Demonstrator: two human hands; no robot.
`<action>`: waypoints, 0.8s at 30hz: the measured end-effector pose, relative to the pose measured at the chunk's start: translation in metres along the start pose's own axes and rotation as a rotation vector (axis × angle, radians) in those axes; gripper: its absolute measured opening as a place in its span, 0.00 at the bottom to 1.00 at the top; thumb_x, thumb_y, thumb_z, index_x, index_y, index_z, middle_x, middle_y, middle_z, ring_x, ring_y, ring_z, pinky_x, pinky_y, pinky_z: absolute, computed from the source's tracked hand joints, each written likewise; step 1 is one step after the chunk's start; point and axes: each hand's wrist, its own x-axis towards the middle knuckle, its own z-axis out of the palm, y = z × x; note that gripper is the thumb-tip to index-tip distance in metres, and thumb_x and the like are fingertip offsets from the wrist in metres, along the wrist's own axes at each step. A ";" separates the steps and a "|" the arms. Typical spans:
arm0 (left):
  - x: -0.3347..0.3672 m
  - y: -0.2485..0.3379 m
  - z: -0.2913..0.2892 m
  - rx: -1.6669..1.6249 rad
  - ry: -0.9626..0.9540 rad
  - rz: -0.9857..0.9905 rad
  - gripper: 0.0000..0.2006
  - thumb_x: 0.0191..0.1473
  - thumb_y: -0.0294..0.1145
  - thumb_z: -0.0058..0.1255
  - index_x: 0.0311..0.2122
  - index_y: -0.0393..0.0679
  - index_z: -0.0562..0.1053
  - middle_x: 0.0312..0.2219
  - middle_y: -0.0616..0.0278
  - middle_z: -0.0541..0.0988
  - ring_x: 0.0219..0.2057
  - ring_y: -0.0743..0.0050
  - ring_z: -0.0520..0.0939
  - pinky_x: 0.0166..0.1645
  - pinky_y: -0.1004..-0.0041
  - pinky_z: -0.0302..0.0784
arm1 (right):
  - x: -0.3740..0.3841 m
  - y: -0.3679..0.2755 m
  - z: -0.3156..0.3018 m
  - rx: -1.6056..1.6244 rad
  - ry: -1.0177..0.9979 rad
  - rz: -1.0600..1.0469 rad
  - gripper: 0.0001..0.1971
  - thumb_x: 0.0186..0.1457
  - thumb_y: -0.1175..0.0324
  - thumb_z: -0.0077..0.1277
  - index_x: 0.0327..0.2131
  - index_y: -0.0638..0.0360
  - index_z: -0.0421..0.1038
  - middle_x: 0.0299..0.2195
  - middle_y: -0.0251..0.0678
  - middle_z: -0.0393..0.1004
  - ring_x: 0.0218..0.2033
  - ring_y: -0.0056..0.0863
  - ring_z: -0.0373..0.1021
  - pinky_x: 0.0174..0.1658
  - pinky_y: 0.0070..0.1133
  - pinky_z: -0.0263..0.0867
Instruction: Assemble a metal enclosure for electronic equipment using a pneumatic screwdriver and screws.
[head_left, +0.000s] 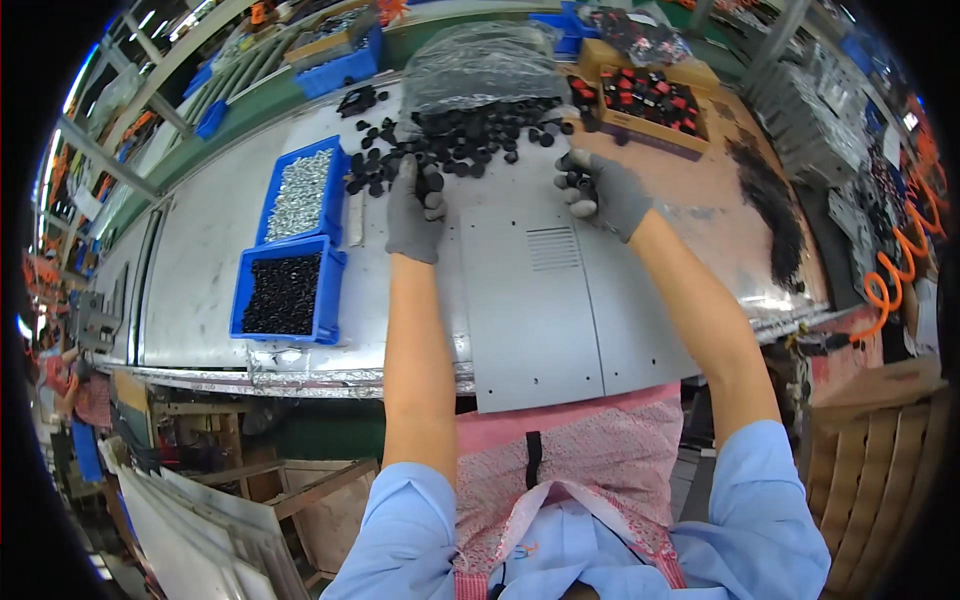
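A grey work glove covers my left hand (pixel 414 215), its fingers curled round small black round caps by the pile's near edge. My right hand (pixel 606 192), gloved the same, is closed on black caps to the right of the pile. The loose black caps (pixel 455 145) spill from under a clear plastic bag (pixel 480 70) at the table's far side. Below my hands lies a flat grey metal panel (pixel 530 320) with slots and small holes, overhanging the near edge.
To the left stand two blue bins, one of silvery small parts (pixel 300 195), one of black small parts (pixel 282 295). A cardboard box (pixel 655 135) holds red and black parts. Black ties or wires (pixel 770 215) lie right, near an orange coiled hose (pixel 885 290). Panels (pixel 200 530) lean below.
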 end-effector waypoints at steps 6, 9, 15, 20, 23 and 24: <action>-0.029 -0.011 0.054 0.843 -0.211 0.146 0.11 0.54 0.40 0.52 0.37 0.43 0.74 0.26 0.69 0.75 0.27 0.84 0.72 0.29 0.84 0.65 | -0.047 0.028 -0.046 -1.326 0.244 -0.481 0.17 0.59 0.57 0.44 0.49 0.51 0.69 0.35 0.37 0.72 0.35 0.28 0.69 0.37 0.22 0.66; -0.037 -0.024 0.067 1.099 -0.484 0.109 0.13 0.51 0.37 0.54 0.38 0.40 0.76 0.31 0.65 0.78 0.34 0.79 0.75 0.40 0.78 0.69 | -0.053 0.027 -0.042 -1.549 0.167 -0.500 0.20 0.59 0.56 0.43 0.53 0.49 0.65 0.47 0.43 0.69 0.50 0.39 0.65 0.55 0.28 0.57; -0.059 -0.050 0.094 1.689 -0.345 0.007 0.15 0.48 0.46 0.52 0.38 0.49 0.77 0.33 0.59 0.79 0.36 0.67 0.78 0.43 0.70 0.71 | -0.055 0.020 -0.007 -1.653 0.214 -0.302 0.23 0.59 0.53 0.41 0.57 0.46 0.60 0.53 0.45 0.65 0.52 0.42 0.63 0.55 0.30 0.58; -0.069 -0.058 0.108 1.751 -0.200 0.169 0.16 0.48 0.48 0.52 0.37 0.48 0.77 0.31 0.59 0.79 0.36 0.63 0.79 0.42 0.67 0.70 | -0.023 0.044 -0.091 -1.335 0.342 -0.835 0.26 0.59 0.59 0.43 0.59 0.51 0.56 0.51 0.46 0.67 0.51 0.39 0.65 0.54 0.28 0.60; -0.064 -0.052 0.064 1.377 -0.052 0.202 0.15 0.48 0.45 0.54 0.36 0.46 0.76 0.29 0.59 0.79 0.32 0.66 0.79 0.38 0.69 0.71 | -0.038 0.042 -0.090 -1.373 0.500 -0.692 0.23 0.58 0.62 0.43 0.56 0.55 0.59 0.50 0.44 0.68 0.49 0.37 0.68 0.51 0.28 0.62; -0.064 -0.046 0.057 1.377 -0.022 0.190 0.14 0.49 0.44 0.54 0.36 0.45 0.76 0.29 0.59 0.79 0.31 0.68 0.78 0.36 0.70 0.71 | -0.044 0.040 -0.087 -1.276 0.545 -0.692 0.22 0.57 0.62 0.45 0.54 0.55 0.61 0.48 0.44 0.69 0.48 0.38 0.68 0.50 0.29 0.62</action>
